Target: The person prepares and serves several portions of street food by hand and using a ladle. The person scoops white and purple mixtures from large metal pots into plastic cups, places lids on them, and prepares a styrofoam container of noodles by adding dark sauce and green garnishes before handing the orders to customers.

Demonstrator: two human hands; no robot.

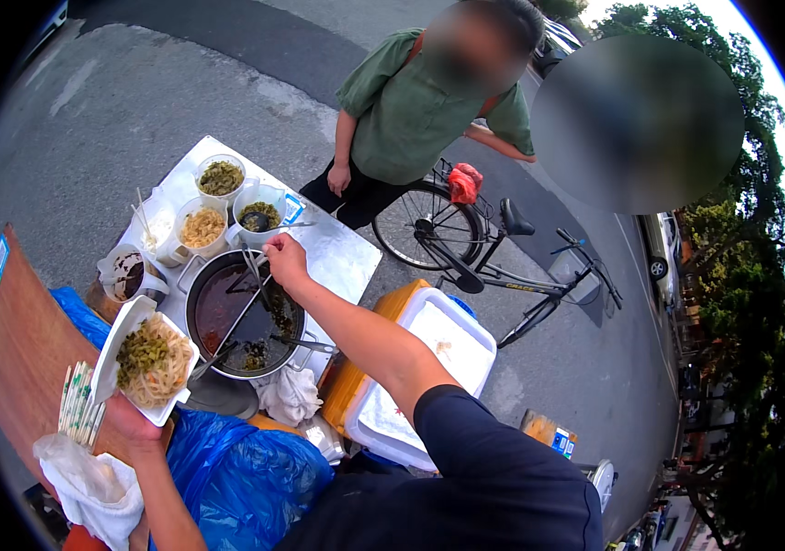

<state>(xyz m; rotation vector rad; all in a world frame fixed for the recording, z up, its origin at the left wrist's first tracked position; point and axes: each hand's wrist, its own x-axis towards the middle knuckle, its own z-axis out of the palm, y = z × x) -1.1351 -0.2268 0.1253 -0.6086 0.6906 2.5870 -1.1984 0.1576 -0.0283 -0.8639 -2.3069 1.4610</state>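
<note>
My left hand point(134, 417) supports an open white foam takeaway box from below. In the box lie pale noodles point(158, 368), with chopped green vegetables point(139, 355) heaped along one side. My right hand point(287, 263) is above the far rim of a divided metal pot point(246, 377), its fingertips pinched together. Metal utensils point(255, 272) lean in the pot close to those fingers; whether the hand grips one is hard to make out. One half of the pot holds reddish-brown liquid point(220, 303); dark liquid with bits of greens point(255, 344) fills the other.
Several plastic jugs of toppings point(201, 227) crowd the metal tabletop point(341, 255) beyond the pot. Wrapped chopsticks point(79, 406) stand at left, near blue plastic point(241, 468). A white tub point(461, 330) is right of the pot. A person in green point(406, 117) stands opposite, beside a bicycle point(468, 255).
</note>
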